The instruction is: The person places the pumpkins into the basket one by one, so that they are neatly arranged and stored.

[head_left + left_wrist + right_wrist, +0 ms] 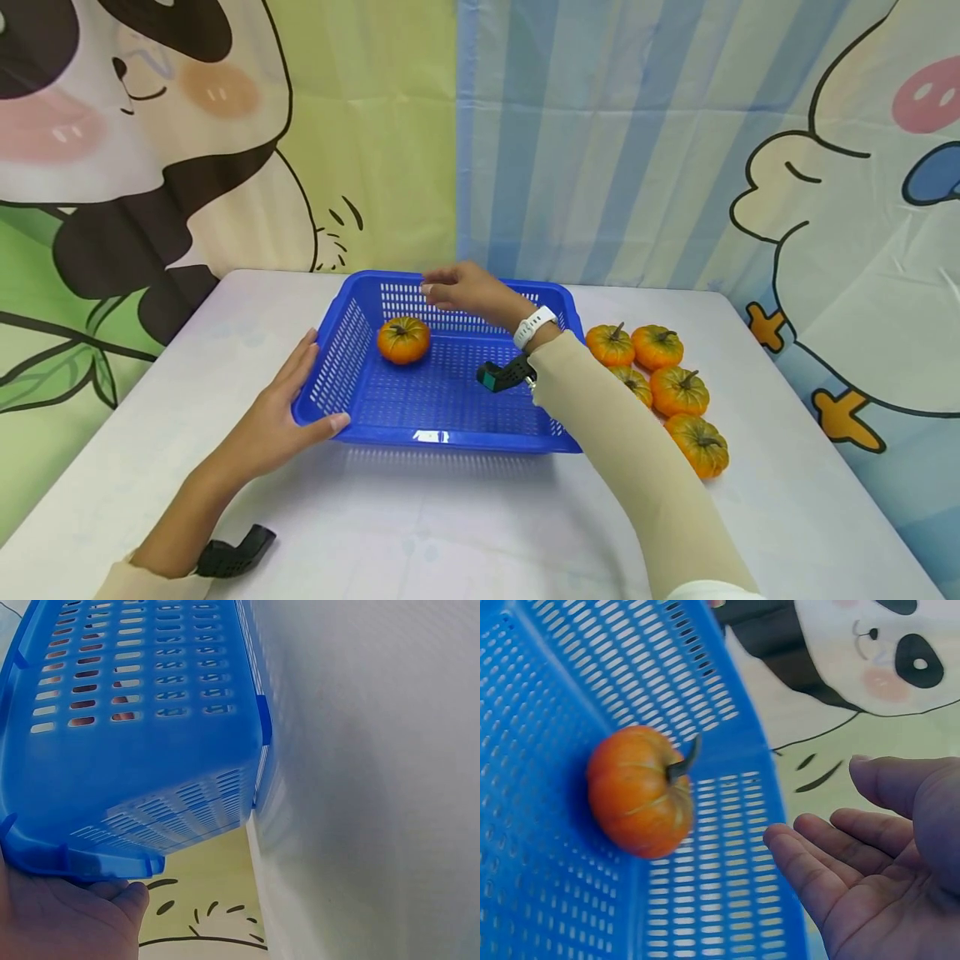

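Note:
A blue plastic basket [450, 436] with slotted walls stands on the table. One small orange pumpkin [403, 340] sits inside it, towards the left; its stem shows in the right wrist view. My left hand [273, 425] holds the basket's front left corner, thumb over the rim and fingers along the outer left side. In the left wrist view that hand [75, 915] lies against the rim. Over the back part of the basket is my right hand [472, 292], its fingers loosely bent. Nothing is between the thumb and fingers of this right hand [877, 862], apart from the pumpkin.
Several more small pumpkins [678, 390] lie on the white table [795, 500] right of the basket, some partly hidden by the right sleeve [630, 450]. A cartoon-printed curtain [585, 150] hangs behind the table.

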A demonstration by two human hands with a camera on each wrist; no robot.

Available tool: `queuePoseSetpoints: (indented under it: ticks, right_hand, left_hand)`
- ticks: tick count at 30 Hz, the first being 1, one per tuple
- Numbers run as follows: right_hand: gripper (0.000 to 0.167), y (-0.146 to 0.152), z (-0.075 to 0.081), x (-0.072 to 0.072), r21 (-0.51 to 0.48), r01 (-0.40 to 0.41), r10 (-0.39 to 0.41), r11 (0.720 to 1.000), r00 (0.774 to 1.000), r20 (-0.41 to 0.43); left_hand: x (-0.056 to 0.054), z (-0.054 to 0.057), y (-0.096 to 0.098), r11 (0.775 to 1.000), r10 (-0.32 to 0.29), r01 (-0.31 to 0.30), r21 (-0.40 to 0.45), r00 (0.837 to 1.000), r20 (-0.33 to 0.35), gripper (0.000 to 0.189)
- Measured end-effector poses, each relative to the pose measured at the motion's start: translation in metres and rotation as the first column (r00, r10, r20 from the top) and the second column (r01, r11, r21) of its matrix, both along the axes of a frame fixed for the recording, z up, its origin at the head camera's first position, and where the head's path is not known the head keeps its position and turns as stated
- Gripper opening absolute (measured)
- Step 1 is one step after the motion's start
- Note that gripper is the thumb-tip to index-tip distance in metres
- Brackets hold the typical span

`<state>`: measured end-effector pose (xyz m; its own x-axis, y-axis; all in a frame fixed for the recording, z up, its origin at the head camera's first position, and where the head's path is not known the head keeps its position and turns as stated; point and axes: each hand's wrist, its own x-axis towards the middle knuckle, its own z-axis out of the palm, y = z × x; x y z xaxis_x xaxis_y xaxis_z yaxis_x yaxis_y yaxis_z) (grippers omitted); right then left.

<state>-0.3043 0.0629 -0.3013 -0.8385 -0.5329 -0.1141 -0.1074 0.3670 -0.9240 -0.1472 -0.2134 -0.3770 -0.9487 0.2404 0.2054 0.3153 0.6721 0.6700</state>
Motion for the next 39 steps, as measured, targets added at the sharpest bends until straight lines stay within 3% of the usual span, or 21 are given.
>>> queuePoseSetpoints:
  ticks: [6,10,14,20,25,32,39]
  right_hand:
    - [0.049,0.016,0.016,0.010,-0.102,0.006,-0.005,0.995,1.000,0.009]
    - [0.050,0.031,0.025,0.015,-0.113,0.003,-0.006,0.994,1.000,-0.026]
    - [0.050,0.049,0.031,0.021,-0.038,0.006,-0.011,0.999,0.991,-0.132]
    - [0.047,0.077,0.039,0.030,0.123,0.047,-0.006,0.991,0.949,-0.315]
    - [0.046,0.100,0.042,0.038,0.086,0.059,-0.027,0.995,0.941,-0.338]
    - [0.046,0.129,0.044,0.052,-0.052,0.108,-0.119,0.993,0.938,-0.324]
    - [0.047,0.154,0.037,0.063,-0.070,0.135,-0.152,0.988,0.921,-0.359]
  left_hand:
    - [0.000,-0.001,0.000,1.000,0.001,-0.001,-0.005,1.000,-0.004,0.103]
    - [-0.001,-0.002,0.000,1.000,0.008,-0.008,-0.009,1.000,-0.003,0.103]
    - [-0.001,-0.003,0.000,1.000,0.009,-0.009,-0.007,1.000,0.006,0.103]
    - [0.000,-0.003,0.000,1.000,0.008,-0.008,-0.003,1.000,-0.001,0.103]
    - [-0.001,-0.003,0.000,1.000,0.006,-0.006,0.001,1.000,-0.005,0.103]
    - [-0.002,-0.002,0.000,1.000,0.001,0.000,0.013,1.000,-0.012,0.102]
    - [0.000,-0.002,0.000,1.000,-0.002,0.002,0.022,1.000,-0.004,0.102]
